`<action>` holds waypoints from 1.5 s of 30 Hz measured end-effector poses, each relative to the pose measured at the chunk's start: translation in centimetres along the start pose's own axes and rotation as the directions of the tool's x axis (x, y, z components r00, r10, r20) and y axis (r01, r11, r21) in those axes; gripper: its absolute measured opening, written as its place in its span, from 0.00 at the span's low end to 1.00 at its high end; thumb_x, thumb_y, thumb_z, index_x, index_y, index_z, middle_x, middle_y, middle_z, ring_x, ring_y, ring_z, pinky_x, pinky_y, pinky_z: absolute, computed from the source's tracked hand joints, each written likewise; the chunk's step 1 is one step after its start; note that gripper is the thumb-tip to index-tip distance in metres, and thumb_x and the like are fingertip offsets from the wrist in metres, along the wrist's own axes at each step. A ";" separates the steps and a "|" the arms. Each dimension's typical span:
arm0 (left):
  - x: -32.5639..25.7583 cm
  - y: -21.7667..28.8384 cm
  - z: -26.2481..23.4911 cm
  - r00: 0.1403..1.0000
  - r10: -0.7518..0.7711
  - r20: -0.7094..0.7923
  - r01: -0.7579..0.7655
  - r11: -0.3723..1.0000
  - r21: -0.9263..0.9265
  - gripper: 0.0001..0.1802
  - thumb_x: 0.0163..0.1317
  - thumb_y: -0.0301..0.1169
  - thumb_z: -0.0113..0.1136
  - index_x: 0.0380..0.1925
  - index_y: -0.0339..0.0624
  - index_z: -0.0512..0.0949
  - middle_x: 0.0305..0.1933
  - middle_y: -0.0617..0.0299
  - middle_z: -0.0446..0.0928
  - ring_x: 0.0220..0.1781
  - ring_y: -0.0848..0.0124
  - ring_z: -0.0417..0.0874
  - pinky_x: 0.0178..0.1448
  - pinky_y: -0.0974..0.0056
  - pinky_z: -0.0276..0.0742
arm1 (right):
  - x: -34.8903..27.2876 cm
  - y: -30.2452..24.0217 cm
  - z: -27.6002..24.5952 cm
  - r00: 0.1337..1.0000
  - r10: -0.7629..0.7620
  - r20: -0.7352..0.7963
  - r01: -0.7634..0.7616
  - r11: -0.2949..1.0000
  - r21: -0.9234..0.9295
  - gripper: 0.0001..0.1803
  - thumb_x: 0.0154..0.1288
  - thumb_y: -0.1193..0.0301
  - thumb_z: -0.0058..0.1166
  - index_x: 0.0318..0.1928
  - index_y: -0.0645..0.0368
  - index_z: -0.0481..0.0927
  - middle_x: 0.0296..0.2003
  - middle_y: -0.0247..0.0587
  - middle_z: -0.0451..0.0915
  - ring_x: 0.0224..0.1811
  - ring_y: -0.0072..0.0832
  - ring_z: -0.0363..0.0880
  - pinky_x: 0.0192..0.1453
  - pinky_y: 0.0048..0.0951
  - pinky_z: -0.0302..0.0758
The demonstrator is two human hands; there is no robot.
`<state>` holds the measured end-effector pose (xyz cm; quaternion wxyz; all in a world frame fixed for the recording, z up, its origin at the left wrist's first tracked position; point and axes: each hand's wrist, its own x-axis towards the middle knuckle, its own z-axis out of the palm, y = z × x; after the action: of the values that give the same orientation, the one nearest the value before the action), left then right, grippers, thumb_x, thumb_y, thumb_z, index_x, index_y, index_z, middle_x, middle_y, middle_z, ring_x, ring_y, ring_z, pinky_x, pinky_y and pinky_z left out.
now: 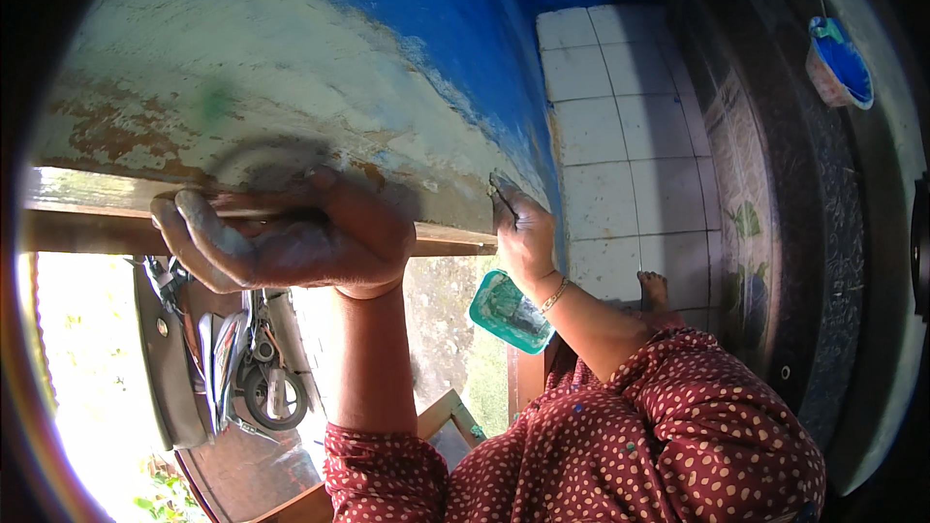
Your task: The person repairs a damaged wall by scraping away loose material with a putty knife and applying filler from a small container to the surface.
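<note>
My left hand, smeared with pale grey residue, is closed with its fingers curled at the edge of the wall. Whether anything lies inside its grip is hidden. My right hand pinches a small, thin, dark tool against the wall near the corner; its exact kind is too small to tell. The wall surface between and above the hands is pale and patchy, with brown bare spots and blue paint beyond. Below my right wrist is a green plastic tub with whitish residue inside.
White floor tiles run along the right, with a bare foot on them. Further right stands a long dark raised structure, and a blue-lined container hangs at upper right. A motorbike stands outside, through the opening at lower left.
</note>
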<state>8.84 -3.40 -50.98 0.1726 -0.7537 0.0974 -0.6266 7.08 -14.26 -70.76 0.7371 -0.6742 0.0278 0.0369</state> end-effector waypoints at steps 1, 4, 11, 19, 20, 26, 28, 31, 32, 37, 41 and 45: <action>0.4 0.2 0.1 1.000 0.031 0.000 -0.031 0.999 -0.005 0.34 0.59 0.32 0.57 0.62 0.35 0.55 0.63 0.47 0.54 0.66 0.58 0.57 0.69 0.50 0.60 | 0.0 0.4 0.1 0.999 -0.022 -0.024 0.023 0.999 0.029 0.10 0.63 0.77 0.50 0.43 0.67 0.79 0.40 0.57 0.81 0.43 0.48 0.80 0.48 0.31 0.74; 1.4 1.1 -0.2 0.999 -0.022 0.031 0.023 1.000 -0.014 0.33 0.60 0.32 0.55 0.62 0.34 0.55 0.64 0.45 0.52 0.67 0.57 0.55 0.69 0.51 0.59 | -0.1 1.4 0.6 0.997 -0.043 -0.060 0.049 0.994 0.100 0.11 0.65 0.76 0.49 0.45 0.67 0.79 0.42 0.57 0.81 0.45 0.44 0.81 0.49 0.31 0.74; 1.3 1.1 -0.1 0.999 -0.003 0.037 0.006 0.997 -0.083 0.32 0.61 0.33 0.56 0.61 0.34 0.56 0.64 0.43 0.52 0.68 0.56 0.55 0.70 0.48 0.58 | -0.1 0.1 0.6 0.985 0.171 0.002 -0.169 0.973 0.157 0.10 0.69 0.74 0.47 0.46 0.65 0.76 0.37 0.48 0.80 0.38 0.33 0.77 0.45 0.28 0.71; 2.1 2.1 -0.9 0.993 0.067 0.096 -0.057 0.994 -0.096 0.34 0.60 0.28 0.48 0.63 0.27 0.49 0.64 0.37 0.50 0.65 0.46 0.59 0.68 0.43 0.60 | 0.4 2.1 1.5 0.988 0.081 -0.130 -0.033 0.940 0.339 0.12 0.70 0.72 0.47 0.49 0.66 0.74 0.40 0.41 0.77 0.40 0.25 0.72 0.47 0.26 0.69; 2.1 2.1 -0.8 0.994 0.072 0.086 -0.060 0.990 -0.131 0.36 0.59 0.31 0.50 0.63 0.27 0.49 0.63 0.39 0.51 0.65 0.48 0.59 0.69 0.44 0.60 | 0.5 2.4 1.6 0.984 0.066 -0.163 -0.009 0.945 0.328 0.13 0.70 0.73 0.47 0.51 0.66 0.74 0.41 0.42 0.78 0.41 0.25 0.73 0.49 0.26 0.69; 1.6 2.5 -0.6 0.989 -0.133 0.070 0.148 0.936 -0.319 0.34 0.60 0.28 0.46 0.63 0.26 0.47 0.62 0.36 0.52 0.63 0.45 0.61 0.67 0.42 0.61 | 0.5 3.1 1.2 0.881 0.456 0.127 -0.440 0.691 0.573 0.20 0.70 0.73 0.47 0.59 0.72 0.70 0.45 0.42 0.78 0.43 0.21 0.72 0.51 0.22 0.69; 2.0 2.5 -0.7 0.996 -0.069 0.055 0.082 0.950 -0.303 0.34 0.60 0.29 0.46 0.63 0.26 0.47 0.62 0.36 0.52 0.63 0.46 0.61 0.67 0.43 0.62 | 0.2 3.1 1.0 0.883 0.456 0.115 -0.442 0.723 0.531 0.21 0.71 0.72 0.47 0.59 0.73 0.69 0.44 0.39 0.79 0.40 0.18 0.72 0.48 0.21 0.70; 2.2 1.7 -0.8 0.999 0.001 0.041 0.010 0.963 -0.270 0.34 0.60 0.30 0.47 0.63 0.27 0.48 0.62 0.38 0.53 0.64 0.47 0.60 0.68 0.44 0.62 | -1.3 3.4 1.4 0.969 0.246 -0.014 -0.231 0.928 0.293 0.22 0.73 0.66 0.43 0.57 0.74 0.71 0.53 0.51 0.77 0.54 0.29 0.74 0.59 0.26 0.67; 2.2 1.5 -0.9 0.999 0.006 0.042 0.005 0.967 -0.256 0.34 0.60 0.30 0.48 0.63 0.27 0.48 0.62 0.38 0.53 0.64 0.47 0.60 0.68 0.43 0.62 | -1.8 3.6 1.4 0.984 0.179 -0.011 -0.173 0.961 0.214 0.23 0.73 0.66 0.42 0.57 0.74 0.71 0.54 0.54 0.76 0.56 0.33 0.73 0.61 0.28 0.66; 1.5 0.8 -0.9 0.999 0.007 0.054 0.004 0.981 -0.196 0.35 0.60 0.32 0.50 0.63 0.28 0.48 0.62 0.41 0.52 0.65 0.50 0.59 0.68 0.43 0.62 | -2.8 2.6 0.1 0.993 -0.028 0.119 0.042 0.992 -0.119 0.27 0.72 0.58 0.39 0.56 0.73 0.71 0.57 0.65 0.71 0.63 0.49 0.68 0.67 0.38 0.61; 0.9 -0.2 -0.9 0.998 0.008 0.059 0.000 0.990 -0.140 0.36 0.60 0.34 0.52 0.63 0.30 0.49 0.61 0.42 0.52 0.65 0.51 0.58 0.68 0.43 0.62 | -2.7 3.1 -0.1 0.978 -0.103 0.181 0.145 0.960 -0.238 0.30 0.71 0.54 0.37 0.57 0.71 0.70 0.55 0.65 0.71 0.62 0.54 0.66 0.69 0.42 0.57; 0.0 -1.2 -0.9 0.996 0.009 0.084 -0.002 0.997 -0.081 0.40 0.58 0.39 0.58 0.63 0.33 0.49 0.61 0.45 0.52 0.66 0.54 0.57 0.69 0.43 0.61 | -2.6 5.7 0.4 0.955 0.092 0.282 -0.033 0.978 -0.208 0.32 0.70 0.53 0.37 0.60 0.70 0.67 0.59 0.64 0.68 0.66 0.52 0.62 0.73 0.40 0.51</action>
<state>7.87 -2.45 -50.40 0.1476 -0.7856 0.1172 -0.5893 3.94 -13.41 -76.13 0.6599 -0.7311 -0.0627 0.1613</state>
